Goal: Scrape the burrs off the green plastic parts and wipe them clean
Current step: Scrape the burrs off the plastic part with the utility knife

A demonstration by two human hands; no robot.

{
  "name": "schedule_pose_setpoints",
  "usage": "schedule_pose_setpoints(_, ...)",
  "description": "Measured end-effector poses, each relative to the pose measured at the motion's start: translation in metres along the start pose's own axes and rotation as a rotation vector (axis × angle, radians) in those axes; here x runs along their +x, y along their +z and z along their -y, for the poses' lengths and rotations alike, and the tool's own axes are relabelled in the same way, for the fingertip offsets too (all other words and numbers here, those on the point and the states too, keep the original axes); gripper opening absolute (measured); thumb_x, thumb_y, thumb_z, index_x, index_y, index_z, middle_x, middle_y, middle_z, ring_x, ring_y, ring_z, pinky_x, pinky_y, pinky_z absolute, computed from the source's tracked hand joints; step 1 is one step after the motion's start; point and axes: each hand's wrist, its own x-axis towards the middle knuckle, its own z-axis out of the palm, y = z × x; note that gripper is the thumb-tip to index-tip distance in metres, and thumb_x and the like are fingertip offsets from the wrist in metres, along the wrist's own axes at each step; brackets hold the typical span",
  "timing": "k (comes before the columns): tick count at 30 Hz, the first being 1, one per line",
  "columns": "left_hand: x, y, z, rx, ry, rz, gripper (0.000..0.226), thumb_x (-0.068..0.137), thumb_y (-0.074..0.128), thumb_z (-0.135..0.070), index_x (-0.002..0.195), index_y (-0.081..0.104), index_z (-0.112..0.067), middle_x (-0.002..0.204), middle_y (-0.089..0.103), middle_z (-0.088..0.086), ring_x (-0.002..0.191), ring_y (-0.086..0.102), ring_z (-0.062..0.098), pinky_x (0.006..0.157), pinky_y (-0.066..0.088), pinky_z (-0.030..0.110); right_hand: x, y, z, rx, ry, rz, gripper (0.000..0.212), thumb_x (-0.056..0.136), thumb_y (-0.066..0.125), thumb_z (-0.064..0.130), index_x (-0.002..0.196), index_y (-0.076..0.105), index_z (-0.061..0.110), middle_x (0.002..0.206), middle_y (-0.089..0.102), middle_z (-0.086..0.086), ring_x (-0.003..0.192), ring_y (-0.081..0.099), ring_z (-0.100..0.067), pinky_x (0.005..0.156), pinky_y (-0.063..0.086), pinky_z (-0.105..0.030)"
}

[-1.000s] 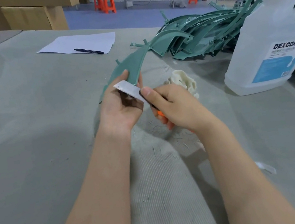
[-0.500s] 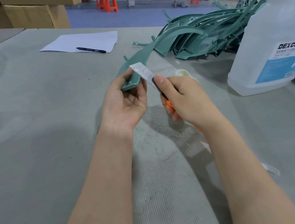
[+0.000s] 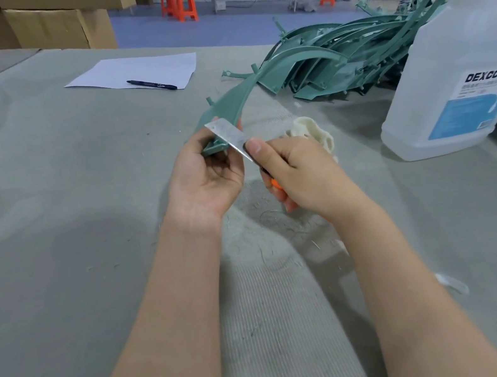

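Note:
My left hand grips the near end of a long curved green plastic part that arches away to the upper right. My right hand grips an orange-handled utility knife, thumb on the blade's back. The metal blade lies across the part's near end, beside my left fingertips. A crumpled white cloth lies on the table just behind my right hand. A heap of similar green parts is stacked at the back right.
A large translucent jug labelled DEXCON stands at the right. A sheet of paper with a pen lies at the back. Shavings litter the grey table cover under my hands. Cardboard boxes stand far left.
The part's near end and the blade have shifted a little; the blade drew up along the part's end and now lies across it again. Both hands keep their hold.

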Motion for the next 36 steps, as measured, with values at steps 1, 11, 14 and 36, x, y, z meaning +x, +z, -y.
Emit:
schedule_pose_setpoints(1, 0.0, 0.0, 0.0, -0.002, -0.002, 0.001, 0.008, 0.09, 0.052, 0.0, 0.091, 0.06, 0.002, 0.1, 0.064, 0.014, 0.077, 0.067, 0.019, 0.049, 0.054, 0.02, 0.0, 0.0, 0.0, 0.008, 0.003, 0.009, 0.053, 0.098, 0.043, 0.051, 0.056, 0.05, 0.02, 0.042, 0.051, 0.009, 0.037, 0.049, -0.008, 0.039, 0.044, -0.022)
schedule_pose_setpoints(11, -0.004, 0.002, 0.0, 0.048, -0.048, -0.012, 0.014, 0.088, 0.058, -0.004, 0.078, 0.065, 0.002, 0.071, 0.068, 0.012, 0.06, 0.069, 0.022, 0.041, 0.05, 0.017, 0.001, -0.008, -0.003, 0.054, 0.033, -0.142, 0.055, 0.1, 0.04, 0.051, 0.057, 0.051, 0.017, 0.042, 0.051, 0.005, 0.035, 0.048, -0.01, 0.041, 0.039, -0.02)
schedule_pose_setpoints(14, -0.005, 0.002, 0.0, 0.048, -0.076, 0.003, 0.023, 0.087, 0.058, -0.003, 0.067, 0.068, 0.004, 0.069, 0.069, 0.013, 0.058, 0.069, 0.023, 0.04, 0.05, 0.018, 0.002, -0.008, -0.005, 0.022, 0.034, -0.16, 0.056, 0.1, 0.039, 0.051, 0.058, 0.051, 0.016, 0.042, 0.052, 0.006, 0.034, 0.049, -0.01, 0.041, 0.04, -0.021)
schedule_pose_setpoints(36, 0.001, 0.0, -0.001, 0.059, -0.035, -0.041, 0.008, 0.089, 0.057, -0.004, 0.088, 0.063, 0.001, 0.074, 0.067, 0.011, 0.057, 0.068, 0.02, 0.041, 0.05, 0.017, 0.0, -0.007, -0.002, 0.07, 0.007, -0.099, 0.056, 0.101, 0.04, 0.049, 0.056, 0.051, 0.017, 0.042, 0.051, 0.005, 0.037, 0.05, -0.012, 0.041, 0.042, -0.023)
